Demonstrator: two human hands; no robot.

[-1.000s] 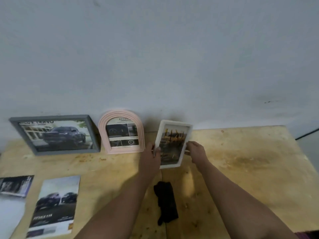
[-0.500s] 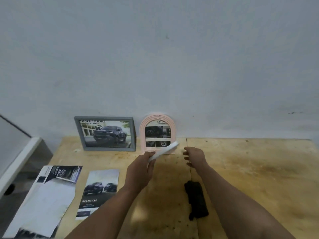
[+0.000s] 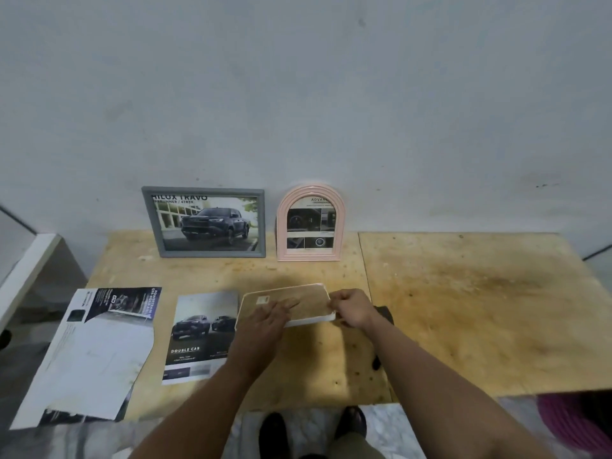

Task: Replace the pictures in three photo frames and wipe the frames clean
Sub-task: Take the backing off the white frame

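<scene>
At the far left a large folded brochure (image 3: 89, 352) lies on the wooden table (image 3: 463, 309), hanging over its front left corner, mostly white with a dark printed strip along the top. Just to its right lies a smaller leaflet (image 3: 198, 336) showing two dark trucks above the words "DOUBLE CAB". Behind these, a grey frame (image 3: 205, 222) with a picture of a dark pickup stands upright against the wall (image 3: 298, 94), and beside it stands a pink arched frame (image 3: 310, 224) holding a dark printed page. Nearer the front, the white frame (image 3: 311, 301) lies face down, its brown backing board turned up, its left edge overlapping the leaflet and its right end slightly raised. The left hand (image 3: 268, 318) rests flat on that backing, fingers stretched out toward a small pale tag near the upper left corner. The right hand (image 3: 352, 308) grips the right edge of the white frame, fingers curled round it. Just past that hand a dark cloth (image 3: 384, 314) peeks out from behind the wrist and forearm. Shoes show below the table edge.
</scene>
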